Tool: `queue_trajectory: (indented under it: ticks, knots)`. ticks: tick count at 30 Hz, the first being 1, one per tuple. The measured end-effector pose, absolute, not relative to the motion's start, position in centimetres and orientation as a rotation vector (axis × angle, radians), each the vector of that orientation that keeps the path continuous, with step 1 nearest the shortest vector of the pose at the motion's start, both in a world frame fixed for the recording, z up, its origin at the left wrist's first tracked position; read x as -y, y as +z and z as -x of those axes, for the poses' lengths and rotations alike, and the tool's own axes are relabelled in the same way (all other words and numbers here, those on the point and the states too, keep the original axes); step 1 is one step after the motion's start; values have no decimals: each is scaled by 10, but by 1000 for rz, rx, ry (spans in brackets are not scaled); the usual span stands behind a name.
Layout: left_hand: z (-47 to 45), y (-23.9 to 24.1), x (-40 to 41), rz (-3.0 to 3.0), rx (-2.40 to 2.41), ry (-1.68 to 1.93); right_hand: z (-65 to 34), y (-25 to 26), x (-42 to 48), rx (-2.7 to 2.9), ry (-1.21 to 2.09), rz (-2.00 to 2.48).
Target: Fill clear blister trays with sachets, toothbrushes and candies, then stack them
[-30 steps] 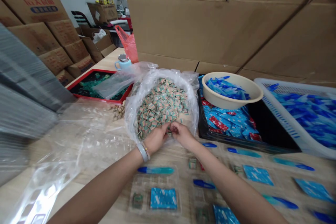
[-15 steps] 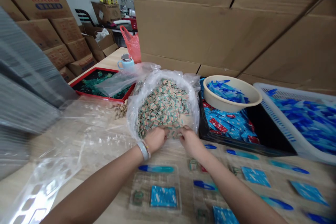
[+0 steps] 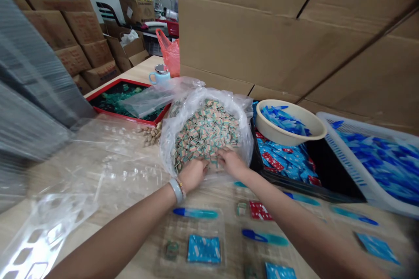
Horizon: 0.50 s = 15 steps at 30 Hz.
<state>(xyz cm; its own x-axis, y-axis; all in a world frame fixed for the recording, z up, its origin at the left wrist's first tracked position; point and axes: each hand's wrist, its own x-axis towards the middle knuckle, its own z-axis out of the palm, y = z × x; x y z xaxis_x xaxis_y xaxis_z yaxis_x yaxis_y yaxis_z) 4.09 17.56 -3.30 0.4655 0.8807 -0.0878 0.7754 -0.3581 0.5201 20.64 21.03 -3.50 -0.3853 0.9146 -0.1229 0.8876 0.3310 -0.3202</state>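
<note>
Reaching into the clear plastic bag (image 3: pixel 242 115) of small teal-and-tan sachets (image 3: pixel 204 133), both hands sit at its near lip. The bag stands on the desk (image 3: pixel 144 72), between the red tray (image 3: pixel 98 96) and the black tray (image 3: pixel 327 174).

Left hand (image 3: pixel 193 174) is curled, fingers buried in the pile; it looks closed on a few sachets, but can't tell how many. Right hand (image 3: pixel 233 162) lies flatter w/ fingers bent down into the sachets; can't tell if it grips any.

Risks, as I judge them:
- Bag wall is thin and slack at the near edge. Pulling toward the body could drag that lip down and spill sachets onto the desk.
- Sachets are tiny and loose, so a loose pinch could drop some among the clear blister trays (image 3: pixel 193 235) in front.
- Forearms hang right over those part-filled trays; a low wrist could knock the blue packet (image 3: pixel 203 248) or the blue stick (image 3: pixel 195 213) out of its pocket.

Hard to see:
- Fingertips of both hands, hidden in the pile.
- Left side of view is motion-blurred; the grey stack (image 3: pixel 29 96) there is unreadable.
- Clear film (image 3: pixel 85 174) on the desk blurs what's under it.
- White basket (image 3: pixel 376 161) cut off at right edge.
</note>
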Motion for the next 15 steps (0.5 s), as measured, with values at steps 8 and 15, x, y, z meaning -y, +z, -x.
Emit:
queue_trajectory:
  ticks: [8, 15]
  knots:
    - [-29, -28, -184, -2014, -1337, 429, -201, -49, -206, 2558, 475, 1595]
    - [-17, -26, -191, -1872, -1297, 510, -201, -45, -201, 2429, 583, 1502]
